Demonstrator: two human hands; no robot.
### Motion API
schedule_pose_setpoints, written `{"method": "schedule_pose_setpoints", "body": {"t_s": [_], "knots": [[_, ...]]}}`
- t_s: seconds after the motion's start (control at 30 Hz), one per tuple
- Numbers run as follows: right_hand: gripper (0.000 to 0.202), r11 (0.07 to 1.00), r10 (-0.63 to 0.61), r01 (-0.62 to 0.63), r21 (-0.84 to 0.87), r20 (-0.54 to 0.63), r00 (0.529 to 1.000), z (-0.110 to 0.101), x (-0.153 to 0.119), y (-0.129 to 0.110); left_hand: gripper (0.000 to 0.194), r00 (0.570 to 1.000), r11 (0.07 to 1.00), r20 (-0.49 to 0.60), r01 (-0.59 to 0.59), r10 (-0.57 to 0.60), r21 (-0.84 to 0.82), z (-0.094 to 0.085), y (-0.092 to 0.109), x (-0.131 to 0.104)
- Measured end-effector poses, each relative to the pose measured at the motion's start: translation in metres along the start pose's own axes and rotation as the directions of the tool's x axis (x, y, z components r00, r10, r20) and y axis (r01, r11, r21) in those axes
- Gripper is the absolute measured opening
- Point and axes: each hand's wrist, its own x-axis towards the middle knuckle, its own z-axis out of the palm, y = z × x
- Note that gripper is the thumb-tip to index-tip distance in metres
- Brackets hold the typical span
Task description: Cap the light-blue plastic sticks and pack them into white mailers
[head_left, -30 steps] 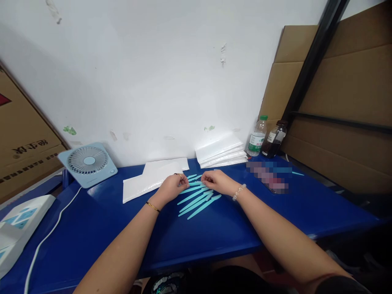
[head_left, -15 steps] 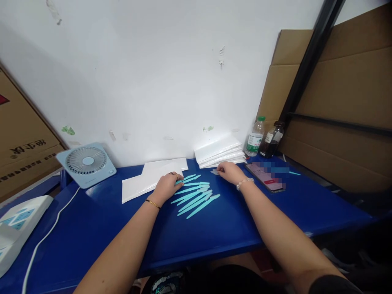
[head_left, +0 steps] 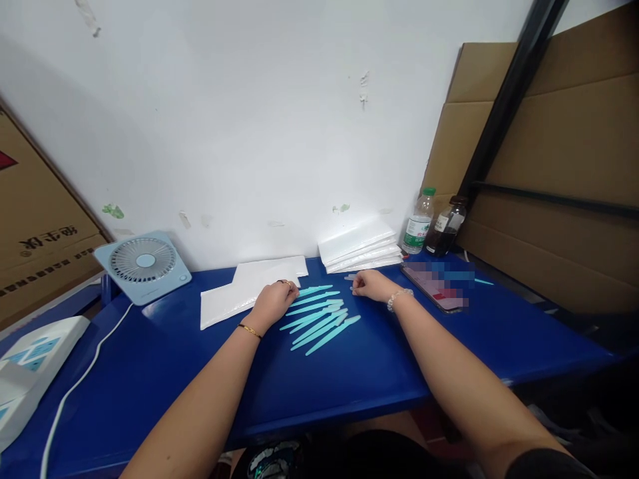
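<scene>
Several slim turquoise tools (head_left: pixel 332 334) lie fanned on the blue bench (head_left: pixel 359 379) in the head view, between the person's two hands. The left hand (head_left: pixel 273 303) rests its fingers at the left ends of the farthest ones, beside white packets (head_left: pixel 224 307). The right hand (head_left: pixel 374 286) has its thumb and fingertips drawn together at small translucent pieces (head_left: pixel 351 277), near a white stack (head_left: pixel 359 247); at this size I cannot tell whether either hand's fingers grip anything. A phone (head_left: pixel 424 286) lies farther right.
</scene>
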Motion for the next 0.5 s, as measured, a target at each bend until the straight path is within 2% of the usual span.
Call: {"method": "schedule_pose_setpoints", "body": {"t_s": [0.23,0.4,0.5], "knots": [[0.005,0.996,-0.023,0.021,0.082,0.030,0.999,0.0029,-0.0012,-0.0012,0.030,1.000,1.000,0.006,-0.012,0.012,-0.025,-0.0009,0.0001,-0.0014],[0.012,0.957,-0.176,0.174,0.230,-0.011,0.984,0.0056,-0.0035,-0.0051,0.030,1.000,1.000,0.010,-0.029,0.029,-0.002,-0.0020,0.0029,-0.0017],[0.012,0.931,-0.262,0.260,0.255,-0.026,0.965,0.0074,-0.0037,-0.0072,0.031,1.000,1.000,0.004,-0.031,0.030,0.004,-0.0015,0.0019,-0.0009]]}}
